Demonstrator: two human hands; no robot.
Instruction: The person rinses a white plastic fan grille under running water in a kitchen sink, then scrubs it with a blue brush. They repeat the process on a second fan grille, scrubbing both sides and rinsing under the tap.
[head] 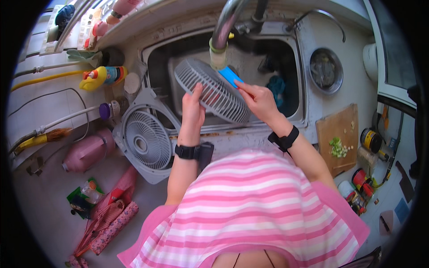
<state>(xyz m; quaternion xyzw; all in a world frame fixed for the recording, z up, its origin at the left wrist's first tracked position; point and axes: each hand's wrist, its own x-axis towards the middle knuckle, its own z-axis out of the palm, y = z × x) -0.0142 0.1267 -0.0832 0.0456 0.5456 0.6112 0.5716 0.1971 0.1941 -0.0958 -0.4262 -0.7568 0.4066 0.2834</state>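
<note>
My left hand (192, 115) grips the slatted rim of a round grey plastic fan grille (218, 95), held tilted over the steel sink (303, 90). In my right hand (259, 100) is a flat bright-blue handle (230, 76). The faucet spout and the grille hide its far end, so I cannot tell what tool it is. The spout (218, 55) hangs just above the handle and grille. To the left of the sink, a square grey fan housing (147, 140) with a round grille leans against the counter edge.
Right of the sink are a metal bowl (325, 70) and a wooden cutting board (336, 140) with chopped greens. A dark teal cloth (276, 88) lies in the sink. At left are a yellow detergent bottle (104, 77), a pink thermos (88, 150) and folded umbrellas (114, 227).
</note>
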